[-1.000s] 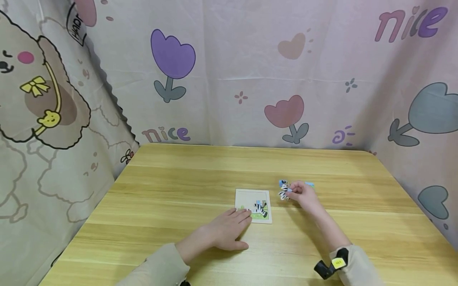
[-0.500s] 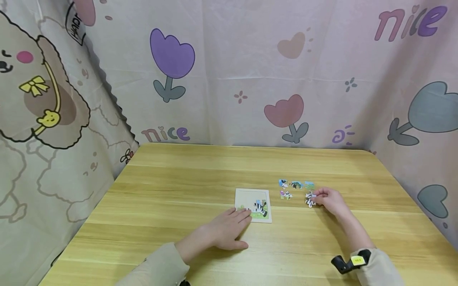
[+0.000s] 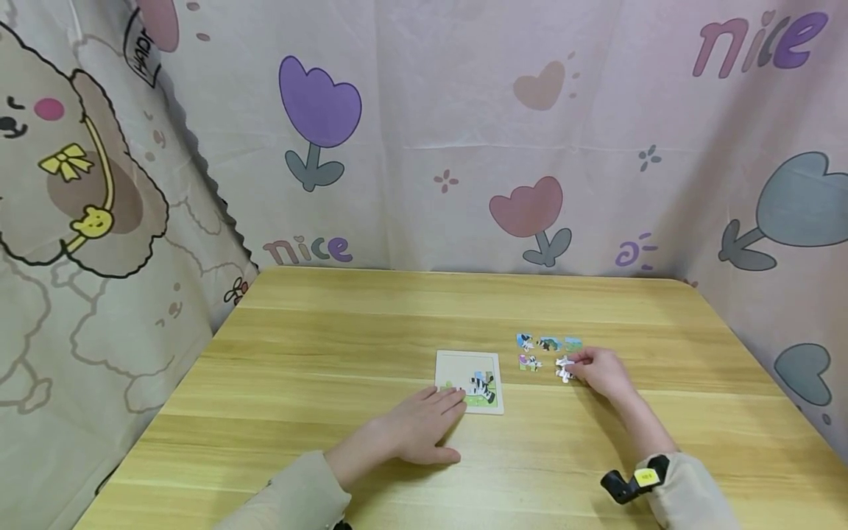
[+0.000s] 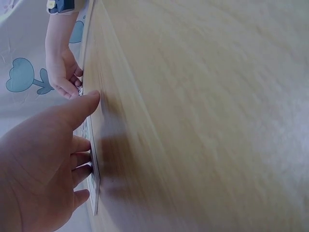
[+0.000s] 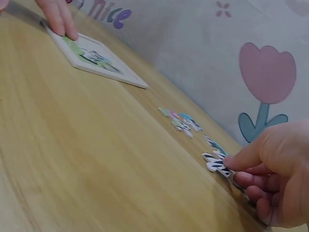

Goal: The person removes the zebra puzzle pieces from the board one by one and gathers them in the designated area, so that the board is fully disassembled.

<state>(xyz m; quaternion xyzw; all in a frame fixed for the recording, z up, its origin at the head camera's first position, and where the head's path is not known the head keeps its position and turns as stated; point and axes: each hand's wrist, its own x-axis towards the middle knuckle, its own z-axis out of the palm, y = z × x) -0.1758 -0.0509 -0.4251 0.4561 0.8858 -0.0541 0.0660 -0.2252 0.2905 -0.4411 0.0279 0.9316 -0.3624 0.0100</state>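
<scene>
In the head view my left hand (image 3: 427, 425) lies with straight fingers on the lower left of a square white puzzle board (image 3: 457, 362). Joined pieces with a zebra picture (image 3: 483, 388) fill the board's lower right; my fingers hide part of the lower left. Farther right, my right hand (image 3: 601, 370) pinches a black-and-white striped puzzle piece (image 3: 564, 369) between thumb and fingers. In the right wrist view this striped piece (image 5: 217, 163) is at the fingertips, low over the table. Whether it touches the wood I cannot tell.
Several loose puzzle pieces lie right of the board: a blue one (image 3: 525, 341), a green-and-dark one (image 3: 549, 344), a blue-green one (image 3: 573, 344) and a pink-marked one (image 3: 529, 362). The wooden table (image 3: 344, 316) ends at a printed curtain (image 3: 411, 206).
My right hand has moved right from beside the left-hand loose pieces with the striped piece, then slightly back left. The loose pieces came into view. My left hand has stayed on the board.
</scene>
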